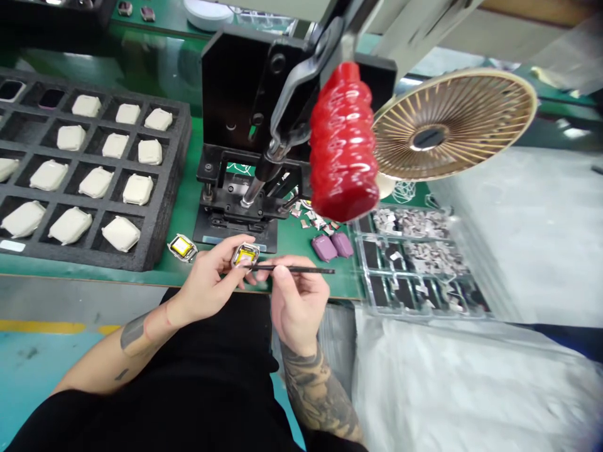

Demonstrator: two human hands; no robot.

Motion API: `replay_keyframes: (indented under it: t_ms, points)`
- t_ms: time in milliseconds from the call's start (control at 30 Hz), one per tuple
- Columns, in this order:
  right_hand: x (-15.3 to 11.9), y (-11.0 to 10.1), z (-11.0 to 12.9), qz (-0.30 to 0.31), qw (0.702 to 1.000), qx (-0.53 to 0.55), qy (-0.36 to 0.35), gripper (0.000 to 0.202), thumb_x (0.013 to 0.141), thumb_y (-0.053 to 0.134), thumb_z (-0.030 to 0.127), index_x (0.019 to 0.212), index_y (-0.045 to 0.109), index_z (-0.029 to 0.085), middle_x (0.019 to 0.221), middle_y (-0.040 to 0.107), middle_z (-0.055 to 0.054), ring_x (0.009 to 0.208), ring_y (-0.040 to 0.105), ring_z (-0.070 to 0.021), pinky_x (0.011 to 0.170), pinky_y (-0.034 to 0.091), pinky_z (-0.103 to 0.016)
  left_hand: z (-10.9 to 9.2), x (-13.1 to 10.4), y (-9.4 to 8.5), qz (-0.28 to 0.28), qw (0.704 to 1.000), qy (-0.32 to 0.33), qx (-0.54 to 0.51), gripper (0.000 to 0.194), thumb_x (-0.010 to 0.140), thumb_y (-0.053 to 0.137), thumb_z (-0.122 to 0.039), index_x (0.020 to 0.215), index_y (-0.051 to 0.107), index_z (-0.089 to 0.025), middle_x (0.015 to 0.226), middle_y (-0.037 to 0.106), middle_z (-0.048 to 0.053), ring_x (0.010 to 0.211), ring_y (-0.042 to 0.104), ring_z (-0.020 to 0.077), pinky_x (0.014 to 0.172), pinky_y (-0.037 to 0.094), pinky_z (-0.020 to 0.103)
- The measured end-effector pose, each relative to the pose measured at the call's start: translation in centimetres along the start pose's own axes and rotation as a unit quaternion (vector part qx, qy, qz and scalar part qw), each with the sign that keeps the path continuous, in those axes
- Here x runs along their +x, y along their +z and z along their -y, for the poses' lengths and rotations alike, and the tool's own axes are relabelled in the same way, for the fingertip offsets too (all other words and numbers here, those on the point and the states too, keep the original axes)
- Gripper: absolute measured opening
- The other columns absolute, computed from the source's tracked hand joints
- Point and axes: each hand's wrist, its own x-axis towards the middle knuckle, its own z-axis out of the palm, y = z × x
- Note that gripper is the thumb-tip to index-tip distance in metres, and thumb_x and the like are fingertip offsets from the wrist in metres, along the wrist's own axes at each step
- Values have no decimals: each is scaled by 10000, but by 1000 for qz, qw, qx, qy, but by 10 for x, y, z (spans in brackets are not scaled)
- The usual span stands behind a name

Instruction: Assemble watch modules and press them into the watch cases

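Observation:
My left hand (207, 279) holds a small metal watch case (245, 254) with a yellow part inside, just in front of the table's near edge. In my right hand (294, 301) is a pair of thin black tweezers (301, 270), lying level, with one end at the case. A second case with a yellow inside (182, 247) lies on the green mat to the left. Behind the hands stands a black hand press (245, 125) with a red-handled lever (343, 144).
A black foam tray (160, 207) at the left holds several white cases in its cells. Two purple cases (332, 245) lie right of the press. A clear tray (414, 263) of small parts sits at the right, beside a small fan (447, 122). White plastic sheeting (471, 389) covers the lower right.

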Motion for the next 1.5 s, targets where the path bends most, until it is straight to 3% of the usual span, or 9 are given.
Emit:
replay_keyframes:
  t_ms: [200,467,667,800,900,1133,1267,1400,1500]
  points:
    - [-5,-10,5,-83,983,-67,-148,137,1003,760,218,1136,775,243,997,818,-80,930,822,-256,750,734,-429,-1,4,5,-44,997,2,-63,475,1080,748,-392,1488,620,-184,1086,834,107,850,839,200,705,689,258]
    - [1,-7,-4,-75,997,-17,-17,123,1029,771,319,1088,719,225,1001,809,-53,798,800,-190,730,694,-347,-6,4,2,-42,996,-15,-79,549,1080,725,-516,1493,640,-163,1134,843,148,909,861,253,762,719,331]
    - [28,-111,73,-25,995,-1,-94,371,1013,688,511,839,466,271,548,441,93,450,446,-129,484,482,-289,-12,4,3,-66,996,-46,-36,529,1032,802,-464,1450,650,-177,1112,851,131,916,857,269,766,717,355]
    - [70,-205,111,-336,895,-195,-221,341,913,808,478,850,577,235,702,596,40,568,580,-134,603,525,-312,-9,3,0,-47,998,-49,-14,647,1027,800,-485,1567,565,-218,1137,851,112,967,857,286,813,731,402]
    - [84,-219,105,-472,804,-271,-240,420,997,716,592,1065,736,178,872,728,-25,773,740,-190,769,607,-360,-5,1,-2,-44,998,-49,-2,674,1036,781,-508,1594,544,-214,1159,849,120,988,854,292,825,728,404]
    - [27,-110,36,-118,861,-414,-270,229,1068,659,203,1225,808,278,1075,798,-60,972,746,-205,855,602,-388,-2,3,-4,-24,997,-45,62,419,1034,778,-529,1252,705,-179,1227,836,140,985,836,260,826,707,340]
    - [14,-71,3,74,811,-524,-248,226,1094,660,280,1297,750,236,1148,793,-81,1087,723,-234,966,530,-448,-2,9,-2,-14,994,-38,98,422,1026,782,-541,1247,710,-188,1221,836,129,958,829,252,804,704,348]
    - [15,-82,6,133,780,-568,-227,472,1074,689,577,1372,712,212,1280,762,-119,1172,687,-269,1008,495,-469,2,7,-4,-4,992,-36,121,427,1034,774,-536,1283,706,-197,1242,835,125,986,830,252,835,703,359]
    - [33,-124,32,37,779,-594,-199,288,1123,620,391,1324,736,219,1282,760,-113,1174,680,-254,1034,491,-448,6,1,-7,-3,992,-24,125,425,1050,756,-523,1322,691,-203,1258,833,126,995,830,254,853,703,374]
